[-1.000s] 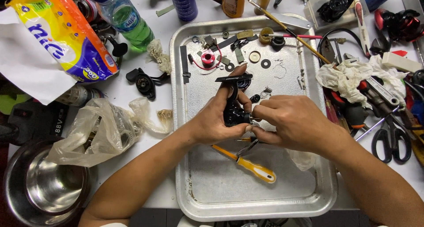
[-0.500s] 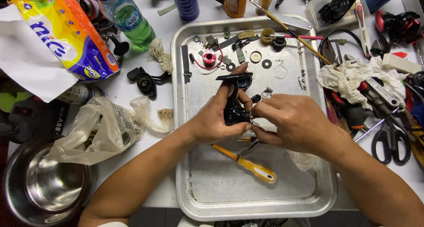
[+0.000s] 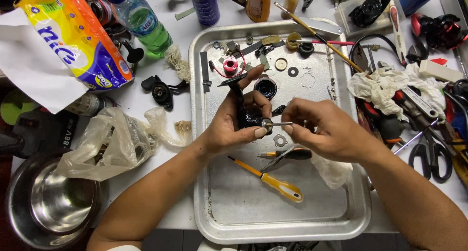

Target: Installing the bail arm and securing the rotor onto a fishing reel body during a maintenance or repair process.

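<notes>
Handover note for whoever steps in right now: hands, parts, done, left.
Left hand grips the black reel body above the dented aluminium tray.
Right hand pinches a thin metal shaft sticking out of the body's side.
Done: small washers, a red spool and other loose parts lie at the tray's far end.
Yellow-handled screwdriver and black-handled tool lie in the tray.
Left: the shaft is only partly in.

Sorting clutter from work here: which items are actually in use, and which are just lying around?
In use:
left hand holding black reel body
right hand pinching thin metal shaft

Lying about:
tray
yellow screwdriver
scissors
steel bowl
green bottle
</notes>
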